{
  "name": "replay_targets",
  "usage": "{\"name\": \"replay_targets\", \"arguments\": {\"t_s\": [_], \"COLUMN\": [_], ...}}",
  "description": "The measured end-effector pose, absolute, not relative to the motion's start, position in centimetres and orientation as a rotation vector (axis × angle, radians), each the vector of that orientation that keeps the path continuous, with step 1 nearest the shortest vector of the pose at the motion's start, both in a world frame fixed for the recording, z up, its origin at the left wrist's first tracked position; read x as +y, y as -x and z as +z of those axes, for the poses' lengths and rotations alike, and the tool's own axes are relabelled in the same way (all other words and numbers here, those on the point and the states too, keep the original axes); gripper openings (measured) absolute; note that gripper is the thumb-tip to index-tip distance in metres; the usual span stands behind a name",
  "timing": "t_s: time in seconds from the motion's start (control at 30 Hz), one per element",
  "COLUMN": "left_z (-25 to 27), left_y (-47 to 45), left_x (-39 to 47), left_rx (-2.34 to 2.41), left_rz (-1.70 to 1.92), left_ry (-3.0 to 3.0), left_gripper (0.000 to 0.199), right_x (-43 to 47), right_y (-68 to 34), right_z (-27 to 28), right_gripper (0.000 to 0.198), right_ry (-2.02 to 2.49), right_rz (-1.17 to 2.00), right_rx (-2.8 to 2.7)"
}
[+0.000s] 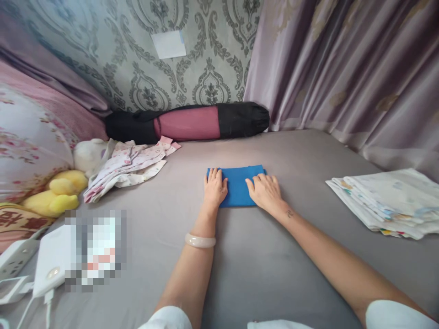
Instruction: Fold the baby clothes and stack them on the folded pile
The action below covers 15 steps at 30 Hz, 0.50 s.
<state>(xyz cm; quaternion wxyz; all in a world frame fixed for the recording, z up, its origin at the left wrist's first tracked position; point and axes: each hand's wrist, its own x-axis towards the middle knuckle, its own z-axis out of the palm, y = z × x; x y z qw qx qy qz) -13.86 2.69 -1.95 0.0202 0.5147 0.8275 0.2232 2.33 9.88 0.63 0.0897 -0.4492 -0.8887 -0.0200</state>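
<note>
A blue folded cloth lies flat on the grey bed sheet in front of me, forming a neat rectangle. My left hand rests palm down on its left edge, fingers stretched out toward the far side. On the right edge lies my right hand, also palm down, with the thumb apart from the fingers. Both hands press on the cloth from above, and neither grips it. The parts of the cloth beneath the palms are hidden.
To the right sits a stack of folded pale cloths. Crumpled patterned clothing and a yellow plush toy are at the left, with a white power bank and cables nearer. A black and pink rolled bag lies along the wall.
</note>
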Motion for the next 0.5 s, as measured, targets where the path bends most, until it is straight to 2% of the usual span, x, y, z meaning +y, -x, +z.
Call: {"name": "replay_targets", "arguments": {"t_s": [0.13,0.33,0.5], "left_z": [-2.4,-1.8,0.7], "left_y": [14.1,14.4,15.9], "left_x": [2.9,3.1,4.4], "left_rx": [2.596,2.678,2.665], "left_rz": [0.645,0.587,0.304], "left_ry": [-1.619,-1.664,-1.679], "left_gripper": [0.045,0.038,0.036], "right_x": [12.8,14.4,15.4], "right_y": [-1.4,-1.1,-0.9], "right_z": [0.5,-1.5,-0.3], "right_gripper": [0.044,0.045,0.041], "right_ry": [1.227,1.187,1.201], "right_rz": [-0.089,-0.011,0.022], "right_rx": [-2.584,-2.644,-2.689]}}
